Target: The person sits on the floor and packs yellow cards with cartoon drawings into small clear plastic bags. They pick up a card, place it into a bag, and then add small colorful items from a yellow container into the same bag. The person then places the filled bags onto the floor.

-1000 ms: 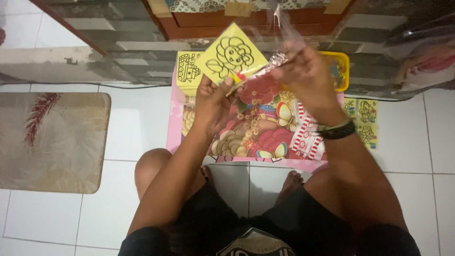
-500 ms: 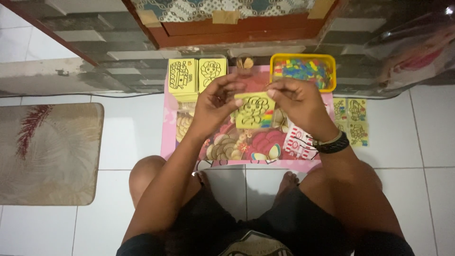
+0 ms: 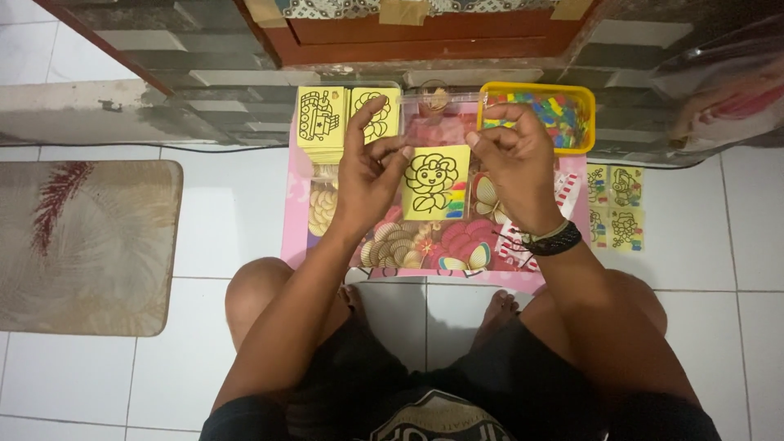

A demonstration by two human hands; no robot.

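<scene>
Hands meet over the pink board (image 3: 298, 237): left hand (image 3: 367, 175) and right hand (image 3: 514, 163) pinch a yellow flower card (image 3: 435, 182) by its side edges. Beyond, more cards (image 3: 322, 118) sit stacked, and a yellow tray (image 3: 588, 114) holds small coloured pieces.

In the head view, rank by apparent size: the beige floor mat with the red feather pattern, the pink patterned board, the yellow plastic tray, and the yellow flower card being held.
1. Pink patterned board, though hands cover much of it, so it only roughly matches the mat.
2. Beige floor mat with red feather pattern.
3. Yellow plastic tray.
4. Yellow flower card, held nearer the camera, so close to the tray.
</scene>
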